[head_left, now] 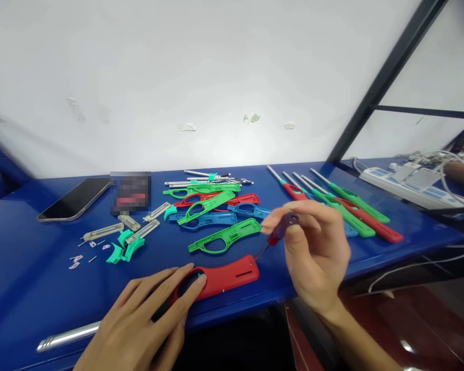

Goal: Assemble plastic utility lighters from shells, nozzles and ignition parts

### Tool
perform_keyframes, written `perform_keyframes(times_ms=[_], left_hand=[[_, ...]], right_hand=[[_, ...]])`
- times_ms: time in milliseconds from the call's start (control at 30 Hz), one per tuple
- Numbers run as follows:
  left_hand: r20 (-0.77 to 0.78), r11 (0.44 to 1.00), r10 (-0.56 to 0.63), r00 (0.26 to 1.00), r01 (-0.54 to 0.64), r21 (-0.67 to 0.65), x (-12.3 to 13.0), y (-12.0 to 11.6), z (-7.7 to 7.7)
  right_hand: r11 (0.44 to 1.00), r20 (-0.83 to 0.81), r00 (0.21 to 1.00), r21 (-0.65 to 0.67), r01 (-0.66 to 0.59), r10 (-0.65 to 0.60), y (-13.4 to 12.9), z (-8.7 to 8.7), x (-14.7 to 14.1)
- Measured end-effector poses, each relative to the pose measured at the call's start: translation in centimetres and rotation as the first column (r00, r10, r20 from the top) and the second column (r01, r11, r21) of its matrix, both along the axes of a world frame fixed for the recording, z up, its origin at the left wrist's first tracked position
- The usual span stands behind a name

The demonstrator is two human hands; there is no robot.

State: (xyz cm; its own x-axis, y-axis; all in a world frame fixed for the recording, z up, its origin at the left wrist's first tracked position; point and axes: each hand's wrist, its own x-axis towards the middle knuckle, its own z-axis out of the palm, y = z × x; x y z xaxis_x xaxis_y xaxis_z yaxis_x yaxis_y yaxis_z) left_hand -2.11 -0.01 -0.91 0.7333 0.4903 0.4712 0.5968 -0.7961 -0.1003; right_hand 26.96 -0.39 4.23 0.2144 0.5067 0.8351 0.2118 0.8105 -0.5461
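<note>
My left hand (147,319) lies flat on a red plastic lighter shell (228,275) near the front edge of the blue table (31,288), fingers over its trigger loop. A metal tube (67,337) sticks out to the left from under that hand. My right hand (317,252) hovers just right of the shell and pinches a small dark-handled screwdriver (280,229) with a red collar, its thin tip pointing down toward the shell's right end.
A heap of green, blue and red shell halves (212,208) lies mid-table, with metal tubes (209,178) behind. Finished long lighters (344,206) lie at right. A phone (75,198), small clear and teal parts (126,239) sit left. A power strip (410,185) lies far right.
</note>
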Motion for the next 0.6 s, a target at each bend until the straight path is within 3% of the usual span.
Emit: perform_keyframes(times_ms=[133,333,433,600], left_hand=[[0.003,1.0,-0.003,1.0,0.003,-0.016,-0.08,-0.06,-0.05],[-0.009,1.0,-0.002,1.0,0.002,-0.014,-0.18,-0.09,0.06],[-0.004,1.0,-0.008,1.0,0.008,-0.004,-0.13,-0.07,0.11],[0.014,1.0,0.002,1.0,-0.002,-0.017,-0.25,-0.12,-0.06]], right_hand=[[0.996,0.043,0.997,-0.063,-0.065,0.068,-0.15,0.07,0.06],[0.997,0.059,0.995,-0.003,0.079,-0.079,-0.18,0.87,0.32],[0.996,0.024,1.0,-0.087,0.003,-0.001,-0.12,0.53,0.11],[0.994,0.111,0.99,-0.084,-0.075,0.084,-0.07,-0.01,0.19]])
